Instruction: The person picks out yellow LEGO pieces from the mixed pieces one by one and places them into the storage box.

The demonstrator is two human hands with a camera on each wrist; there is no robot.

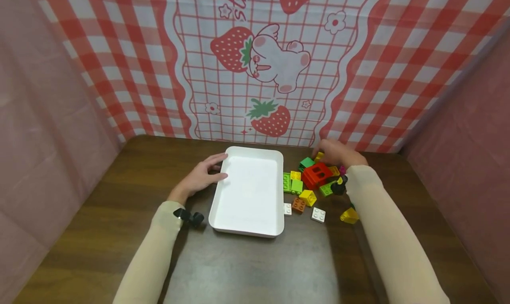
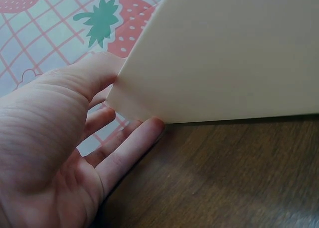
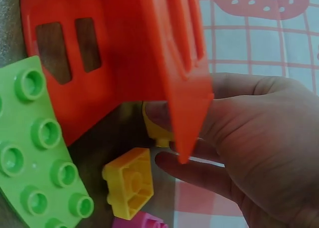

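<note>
A white rectangular tray (image 1: 251,193) lies on the table, with bare floor showing inside it. My left hand (image 1: 202,176) holds its left edge; in the left wrist view the hand (image 2: 65,133) has one digit over the rim and a fingertip at the wall's lower edge. Across the tray, my right hand (image 1: 338,153) reaches to the back of a pile of toy bricks. A yellow brick (image 1: 319,157) is pinched there, partly hidden by the fingers. Beside that hand, a red house-shaped block with window openings (image 1: 317,175) covers part of it in the right wrist view.
Around the red block lie a dark green brick (image 1: 307,163), light green bricks (image 1: 296,186), a yellow brick (image 1: 308,197), a brown brick (image 1: 299,205) and a white brick (image 1: 318,214). A yellow piece (image 1: 349,216) lies by the right sleeve. A patterned cloth (image 1: 255,74) hangs behind the table.
</note>
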